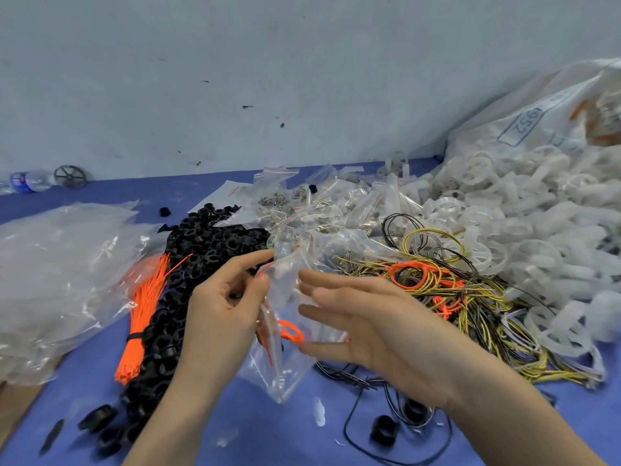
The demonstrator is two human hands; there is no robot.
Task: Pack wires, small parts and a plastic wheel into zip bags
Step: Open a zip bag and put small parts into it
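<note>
Left hand (223,307) pinching the zip bag (285,334) at its mouth, right hand (376,327) spread wide with straight fingers just beside it, an orange wire coil (291,331) sitting inside. Lying behind on the bench (268,438): tangled wires (447,290), black parts (201,250), white wheels (524,230). Risking a slack mouth folding shut, so the next piece snagging or spilling.

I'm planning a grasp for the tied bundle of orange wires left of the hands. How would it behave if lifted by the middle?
The orange wire bundle would probably droop at both ends: the strands look thin and fan out above the black tie. It is likely light. The tie should keep it together, though single strands might slip out.
</note>
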